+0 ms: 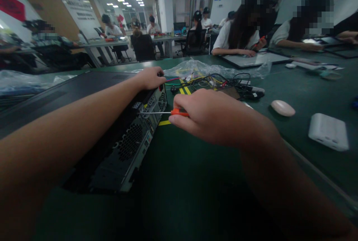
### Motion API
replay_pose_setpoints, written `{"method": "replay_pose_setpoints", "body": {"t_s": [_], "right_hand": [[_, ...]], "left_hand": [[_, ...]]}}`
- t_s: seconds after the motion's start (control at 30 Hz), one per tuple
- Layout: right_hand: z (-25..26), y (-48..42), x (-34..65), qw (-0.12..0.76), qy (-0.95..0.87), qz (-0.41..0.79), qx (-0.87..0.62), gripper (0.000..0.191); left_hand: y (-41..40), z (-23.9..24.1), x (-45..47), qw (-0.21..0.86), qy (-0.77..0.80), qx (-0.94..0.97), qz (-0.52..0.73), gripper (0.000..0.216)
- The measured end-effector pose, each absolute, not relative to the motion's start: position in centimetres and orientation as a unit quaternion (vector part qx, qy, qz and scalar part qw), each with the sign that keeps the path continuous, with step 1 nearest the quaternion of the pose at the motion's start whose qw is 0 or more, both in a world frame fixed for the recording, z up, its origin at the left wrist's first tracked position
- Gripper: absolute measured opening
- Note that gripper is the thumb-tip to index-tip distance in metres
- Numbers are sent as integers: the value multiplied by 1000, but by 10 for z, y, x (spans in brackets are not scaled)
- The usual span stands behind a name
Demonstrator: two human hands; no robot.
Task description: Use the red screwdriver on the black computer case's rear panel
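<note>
Holding the screwdriver: right hand (207,116), just off centre toward four o'clock, thumb and fingers closed round the orange handle of the screwdriver (179,112).
Shaft: thin, pointing to nine o'clock, its tip at the computer's rear panel; too small to tell whether it sits in a screw.
Computer case (131,140): at eight to nine o'clock, black, lying flat on the green table (190,162), vented rear panel facing right.
Left hand (152,78): at half past ten, on the case's far top edge, fingers bent; cannot tell how firmly they grip.
Cable tangle (223,84): at two o'clock, beside clear plastic wrap (192,66).
Pale oval object (283,108): at three o'clock, white box (328,132) just beyond.
Co-worker (237,40): at one to two o'clock, seated across the table.
</note>
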State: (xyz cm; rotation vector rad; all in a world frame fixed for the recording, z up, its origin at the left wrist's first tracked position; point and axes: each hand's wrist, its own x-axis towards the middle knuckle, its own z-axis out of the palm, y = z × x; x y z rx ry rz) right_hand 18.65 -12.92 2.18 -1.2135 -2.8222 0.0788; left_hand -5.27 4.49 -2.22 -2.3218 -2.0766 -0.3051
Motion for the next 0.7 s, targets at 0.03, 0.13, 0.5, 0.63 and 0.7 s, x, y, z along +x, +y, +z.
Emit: {"method": "replay_pose_setpoints", "body": {"t_s": [0.03,0.13,0.5,0.63,0.7], "right_hand": [[22,-130,187,38,-917,21,-396,30],[22,-130,189,43,-918,14,-394,25],[23,-132,188,-1,-918,18,-396,18],[22,-131,188,3,-919,8,-395,17],[22,-131,188,4,-920,9,-392,18]], "left_hand": [[45,-22,-52,7,-664,-741,-98,60],[43,-21,-51,12,-666,-741,-87,61],[44,-22,-54,2,-659,-746,-95,63],[45,-21,-53,8,-660,-746,-92,62],[44,-21,-52,10,-661,-745,-86,62]]}}
